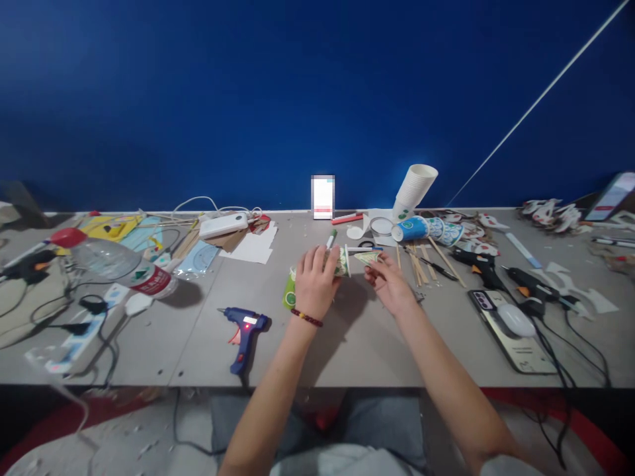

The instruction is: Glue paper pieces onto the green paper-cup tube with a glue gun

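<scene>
My left hand (pixel 316 281) is wrapped round a green and white paper cup (pixel 342 262), which lies sideways with its rim to the right. The green part (pixel 289 291) shows at the left of that hand. Just right of the rim, my right hand (pixel 389 281) pinches a small patterned paper piece (pixel 367 258) between thumb and fingers. A narrow gap seems to lie between the piece and the rim. On the table, left of my left hand, lies a blue glue gun (pixel 244 334) with a red light.
A bottle (pixel 122 264) and a power strip (pixel 92 330) are at the left. Stacked white cups (pixel 415 192), blue cups (pixel 429 230) and wooden sticks (pixel 421 264) lie behind and right of my hands. A phone (pixel 510 330) and black glue guns (pixel 540 287) are at the right.
</scene>
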The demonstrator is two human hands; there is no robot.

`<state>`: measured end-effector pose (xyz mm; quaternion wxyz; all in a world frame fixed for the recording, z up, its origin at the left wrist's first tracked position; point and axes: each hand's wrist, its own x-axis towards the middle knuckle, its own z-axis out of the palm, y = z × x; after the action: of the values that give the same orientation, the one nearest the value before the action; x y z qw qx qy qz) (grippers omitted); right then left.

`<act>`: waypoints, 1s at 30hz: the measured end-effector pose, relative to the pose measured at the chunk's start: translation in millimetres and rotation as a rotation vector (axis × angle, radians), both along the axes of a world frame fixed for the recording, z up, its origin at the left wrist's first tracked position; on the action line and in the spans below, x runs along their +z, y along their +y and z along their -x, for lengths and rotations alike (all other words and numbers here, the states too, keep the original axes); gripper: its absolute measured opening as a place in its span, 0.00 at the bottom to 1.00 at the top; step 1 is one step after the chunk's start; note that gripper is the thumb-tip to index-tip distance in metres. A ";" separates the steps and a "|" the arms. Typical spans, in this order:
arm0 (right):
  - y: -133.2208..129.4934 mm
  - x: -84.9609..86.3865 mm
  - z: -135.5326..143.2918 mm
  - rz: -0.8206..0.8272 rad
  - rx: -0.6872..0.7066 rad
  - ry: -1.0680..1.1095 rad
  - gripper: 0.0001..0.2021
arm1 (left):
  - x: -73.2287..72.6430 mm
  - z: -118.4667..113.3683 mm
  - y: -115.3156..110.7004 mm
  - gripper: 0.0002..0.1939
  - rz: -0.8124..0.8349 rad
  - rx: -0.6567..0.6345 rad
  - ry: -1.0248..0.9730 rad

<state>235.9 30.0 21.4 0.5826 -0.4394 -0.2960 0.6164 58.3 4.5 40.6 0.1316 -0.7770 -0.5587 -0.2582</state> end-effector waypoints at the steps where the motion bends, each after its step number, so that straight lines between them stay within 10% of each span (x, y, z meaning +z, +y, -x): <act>1: -1.4 1.9 0.9 -0.029 -0.022 -0.017 0.25 | 1.4 0.7 -0.6 0.30 0.006 -0.015 0.002; 15: -11.3 14.0 -5.5 -0.231 0.057 -0.368 0.09 | 17.0 6.9 -3.1 0.31 0.187 -0.040 0.047; 30: -8.1 -1.6 -4.5 -0.341 0.183 -0.563 0.08 | 0.4 9.2 -4.0 0.21 -0.004 -0.031 -0.016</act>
<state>240.4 21.9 19.8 0.4854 -0.4601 -0.5824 0.4620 49.1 0.6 41.0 0.1248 -0.7833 -0.5472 -0.2673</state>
